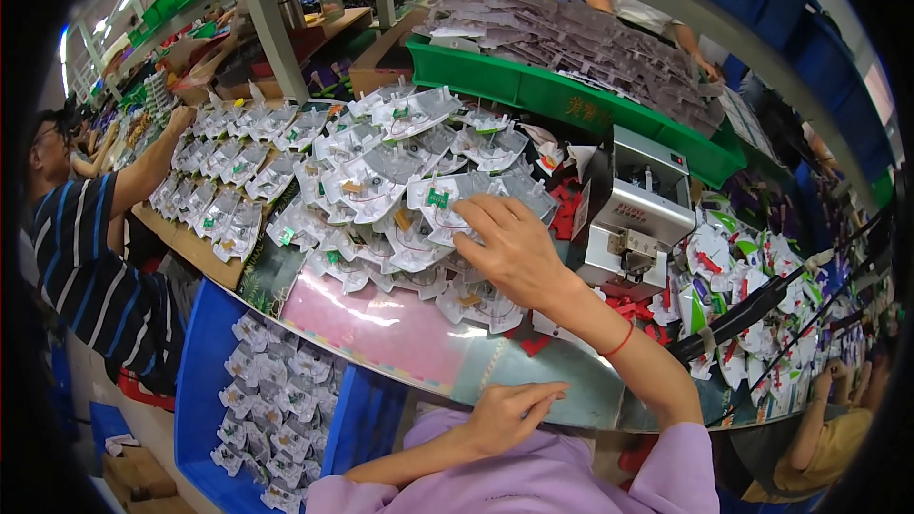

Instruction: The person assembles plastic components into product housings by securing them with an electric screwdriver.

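My right hand (509,252) reaches over a heap of clear plastic housings (367,171). Its thumb and fingers close on the edge of one housing (419,192) that carries a small green circuit board. My left hand (519,411) hovers by the table's front edge, fingers drawn together, and nothing shows in it. Beside my right forearm stands a silver bench machine (640,200) with a metal fixture low on its front. Red pieces (566,209) lie against its left side, and more are scattered at its base.
A blue bin (205,371) below the table's left front holds more housings. Rows of housings sit on cardboard (205,238) beside a seated co-worker (95,228). A green tray (495,76) of clear parts spans the back. White-and-green assemblies (743,276) pile up at right, near black cables (752,309).
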Available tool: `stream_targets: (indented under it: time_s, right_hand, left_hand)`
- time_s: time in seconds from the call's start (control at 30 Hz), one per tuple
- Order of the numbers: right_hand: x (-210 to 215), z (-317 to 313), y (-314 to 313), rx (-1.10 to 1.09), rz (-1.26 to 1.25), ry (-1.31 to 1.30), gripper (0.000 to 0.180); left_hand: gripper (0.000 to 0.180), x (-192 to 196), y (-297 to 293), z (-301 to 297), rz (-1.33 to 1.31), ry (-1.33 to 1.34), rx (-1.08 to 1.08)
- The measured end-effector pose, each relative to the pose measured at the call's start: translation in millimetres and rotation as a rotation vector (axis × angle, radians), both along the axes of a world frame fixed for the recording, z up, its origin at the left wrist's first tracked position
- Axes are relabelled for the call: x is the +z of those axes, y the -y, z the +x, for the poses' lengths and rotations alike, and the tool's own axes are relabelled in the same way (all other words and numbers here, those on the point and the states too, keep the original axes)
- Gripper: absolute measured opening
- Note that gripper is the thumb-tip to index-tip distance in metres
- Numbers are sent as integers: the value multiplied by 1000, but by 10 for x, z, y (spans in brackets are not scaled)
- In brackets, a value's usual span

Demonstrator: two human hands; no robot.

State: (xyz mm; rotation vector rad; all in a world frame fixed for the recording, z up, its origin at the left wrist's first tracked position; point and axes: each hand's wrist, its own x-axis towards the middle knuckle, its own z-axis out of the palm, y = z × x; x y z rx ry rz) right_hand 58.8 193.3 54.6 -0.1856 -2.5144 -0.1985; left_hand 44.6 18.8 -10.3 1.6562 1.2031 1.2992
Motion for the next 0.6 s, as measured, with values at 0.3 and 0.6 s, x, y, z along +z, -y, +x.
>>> stream_targets:
  time_s: [0.3,0.6]
  right_hand:
    - [299,653,285,-29,132,-205,22]
    - [216,1695,800,-165,143,-145,21]
  left_hand:
    - [31,236,-106,-214,-540,669,-96]
    - [57,293,-285,2,-489,1040,-383]
